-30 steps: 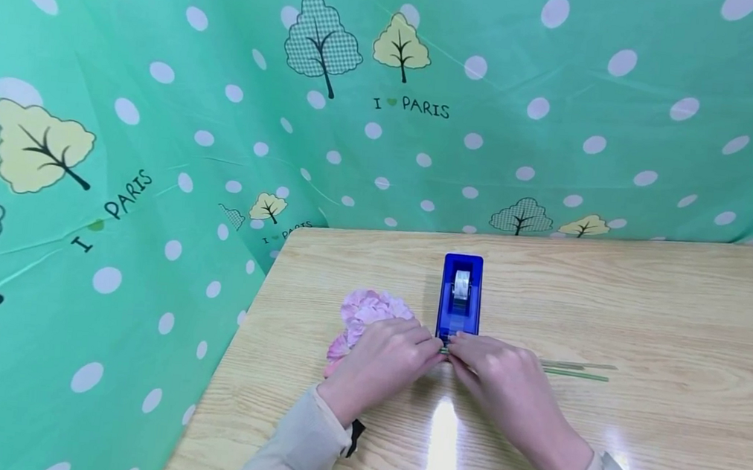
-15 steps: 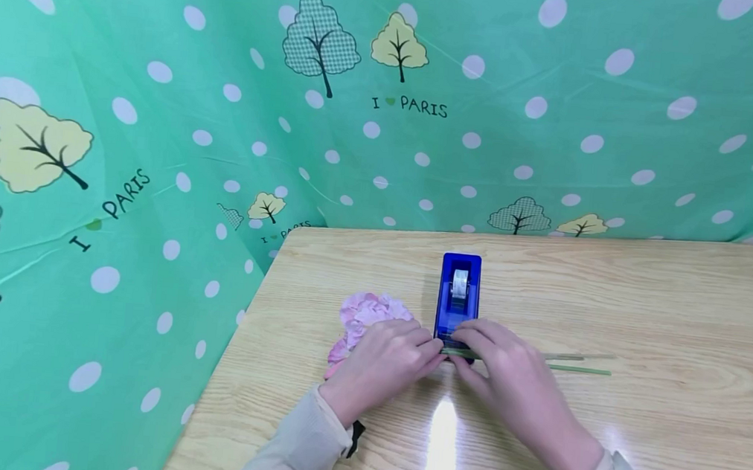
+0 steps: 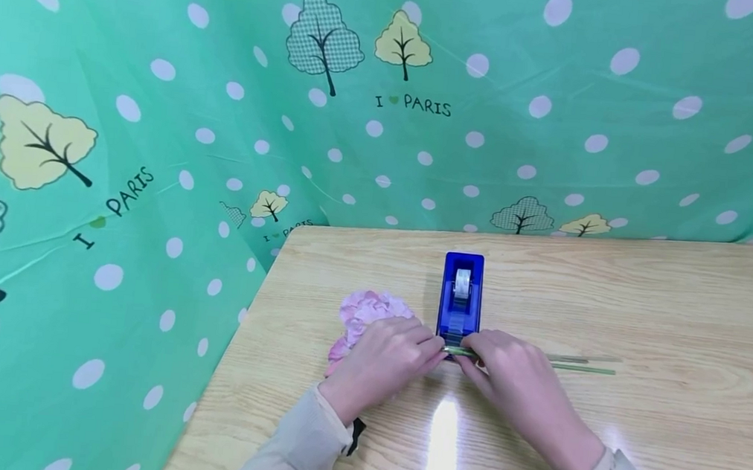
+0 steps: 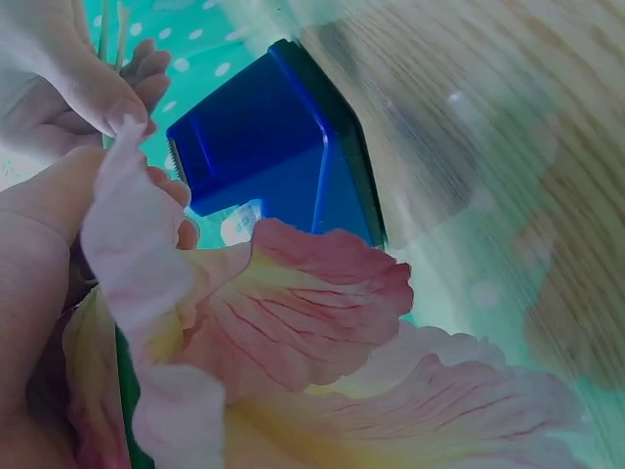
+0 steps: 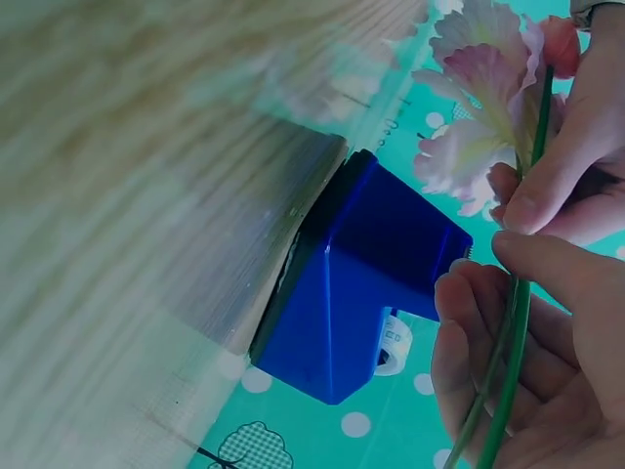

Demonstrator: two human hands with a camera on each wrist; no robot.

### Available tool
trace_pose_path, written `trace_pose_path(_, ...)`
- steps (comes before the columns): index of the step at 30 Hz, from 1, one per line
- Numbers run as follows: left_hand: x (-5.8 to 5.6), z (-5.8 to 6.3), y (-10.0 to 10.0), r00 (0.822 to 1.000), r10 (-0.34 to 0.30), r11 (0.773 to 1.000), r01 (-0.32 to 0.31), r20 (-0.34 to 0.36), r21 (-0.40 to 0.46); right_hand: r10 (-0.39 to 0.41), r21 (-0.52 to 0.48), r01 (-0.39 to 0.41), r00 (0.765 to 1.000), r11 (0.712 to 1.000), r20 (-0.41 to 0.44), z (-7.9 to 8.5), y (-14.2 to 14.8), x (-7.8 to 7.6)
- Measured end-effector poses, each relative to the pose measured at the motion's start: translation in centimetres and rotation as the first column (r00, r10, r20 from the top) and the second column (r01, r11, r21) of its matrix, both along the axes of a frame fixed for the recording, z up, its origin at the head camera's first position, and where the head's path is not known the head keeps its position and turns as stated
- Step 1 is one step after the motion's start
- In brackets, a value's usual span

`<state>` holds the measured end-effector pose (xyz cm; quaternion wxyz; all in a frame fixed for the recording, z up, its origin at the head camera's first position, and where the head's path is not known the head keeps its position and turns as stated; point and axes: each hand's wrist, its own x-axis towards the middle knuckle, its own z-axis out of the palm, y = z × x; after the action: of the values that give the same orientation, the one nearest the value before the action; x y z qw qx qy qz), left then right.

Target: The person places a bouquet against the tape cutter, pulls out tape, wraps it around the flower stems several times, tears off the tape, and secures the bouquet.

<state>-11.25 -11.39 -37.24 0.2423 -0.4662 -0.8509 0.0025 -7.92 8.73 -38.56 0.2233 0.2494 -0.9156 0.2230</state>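
Pink artificial flowers [image 3: 372, 313] lie to the left, their ruffled petals [image 4: 293, 313] large in the left wrist view. My left hand [image 3: 387, 355] grips their green stems [image 5: 516, 362] just below the blooms. Close to its right, my right hand [image 3: 513, 366] holds the same stems between thumb and curled fingers, and their ends run out past it to the right. Directly behind both hands' fingertips is a blue tape dispenser [image 3: 463, 272], its toothed cutter towards me. The stems cross in front of that cutter. Whether tape sticks to them is too small to tell.
A roll of clear tape [image 3: 462, 283] sits in the dispenser. The wooden table [image 3: 679, 314] extends to the right and carries a bright light reflection in front. Behind and to the left hangs a green dotted cloth [image 3: 227, 102].
My right hand's fingers lifted off the dispenser's front end, then came down on the stems slightly further right. The stem ends tilted up a little. My left hand stayed nearly still.
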Motion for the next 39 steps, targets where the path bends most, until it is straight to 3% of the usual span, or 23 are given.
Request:
trace_pose_path(16, 0.0, 0.1, 0.1, 0.999, -0.013, 1.000, 0.013, -0.047, -0.006, -0.008, 0.014, 0.008, 1.000, 1.000, 0.003, -0.1, -0.2, -0.2)
trace_pose_path(22, -0.1, 0.1, 0.0, 0.998, -0.019, 1.000, 0.019, -0.054, -0.006, -0.013, -0.014, 0.014, 0.996, 1.000, 0.091, 0.1, -0.1, -0.2)
trace_pose_path(26, -0.2, 0.1, 0.0, 0.998, -0.018, 1.000, 0.018, -0.053, -0.004, 0.002, -0.042, 0.007, 0.978, 0.999, 0.209, 0.5, 0.1, -0.2)
trace_pose_path(30, -0.2, 0.0, 0.0, 0.998, -0.024, 1.000, 0.024, -0.055, -0.003, 0.036, -0.087, -0.008, 0.945, 0.996, 0.325, 0.9, 0.4, -0.3)
trace_pose_path(39, -0.3, 0.1, -0.1, 0.996, -0.038, 0.999, 0.038, -0.075, 0.001, 0.079, -0.198, 0.003, 0.910, 0.980, 0.406, 1.0, 0.7, -0.4)
